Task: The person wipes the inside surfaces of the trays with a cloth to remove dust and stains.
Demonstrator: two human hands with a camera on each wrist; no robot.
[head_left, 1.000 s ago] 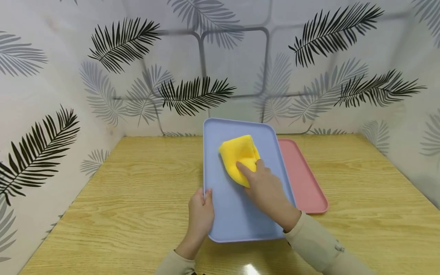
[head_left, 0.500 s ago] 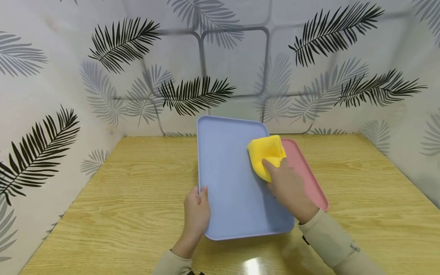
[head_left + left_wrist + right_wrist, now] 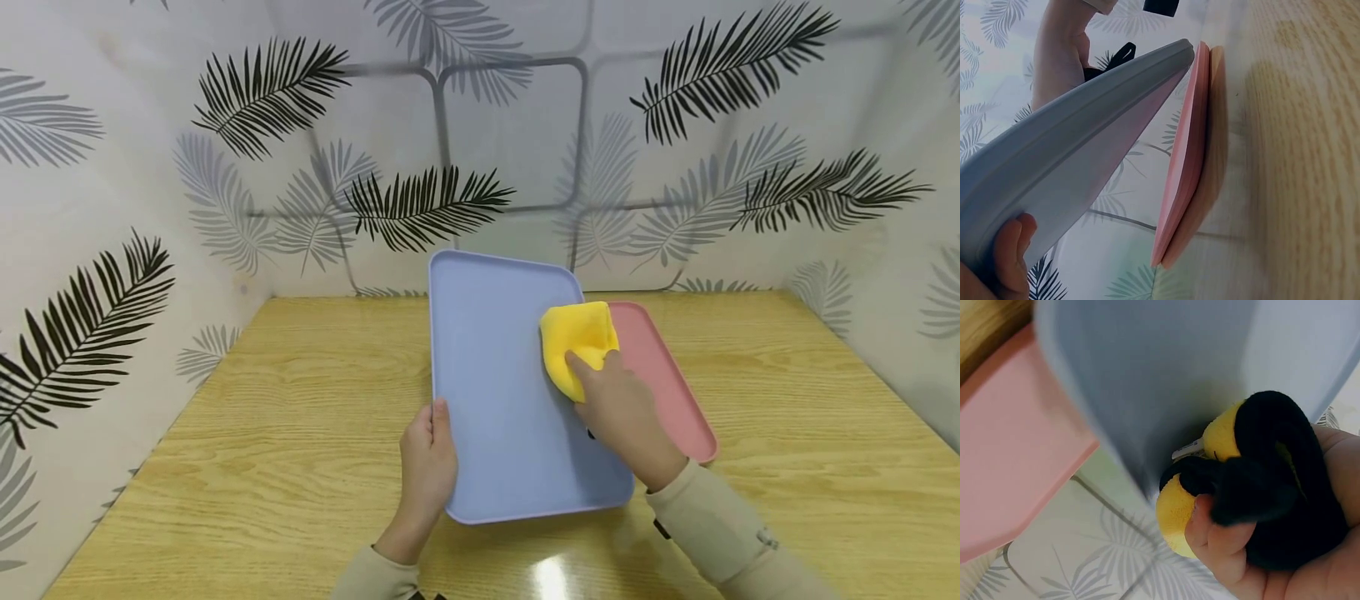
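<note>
A light blue rectangular tray (image 3: 498, 375) is held up off the table, tilted toward me. My left hand (image 3: 428, 462) grips its left rim, thumb on the inner face; in the left wrist view curled fingers (image 3: 1015, 250) show against the tray's underside. My right hand (image 3: 628, 417) holds a bunched yellow cloth (image 3: 573, 342) against the tray's right side, near the far right rim. In the right wrist view the cloth (image 3: 1175, 512) also shows black parts and a small white tag, with the fingers curled round it.
A pink tray (image 3: 663, 383) lies on the wooden table (image 3: 300, 400), behind and right of the blue one and partly covered by it. Patterned leaf-print fabric (image 3: 510, 150) surrounds the table at the back and sides.
My right hand has moved the cloth from the middle of the blue tray to its right edge, then slightly down. The blue tray and left hand have shifted a little left.
</note>
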